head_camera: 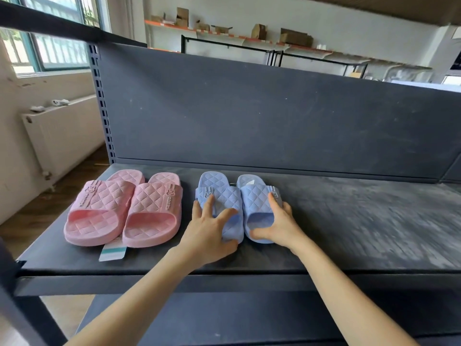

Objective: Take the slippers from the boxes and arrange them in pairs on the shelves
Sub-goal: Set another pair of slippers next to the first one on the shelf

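Left hand (pixel 208 229) presses flat on one blue slipper (pixel 228 196), right hand (pixel 280 221) grips the other blue slipper (pixel 257 202), squaring them on the shelf (pixel 349 233); release seems next.

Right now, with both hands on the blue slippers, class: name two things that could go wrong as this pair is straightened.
1. The left hand rests on the left blue slipper, close beside the pink pair; a push leftward could knock that pair askew.
2. The right hand holds the right blue slipper, its toe near the front edge of the shelf; a pull back might tip it off.
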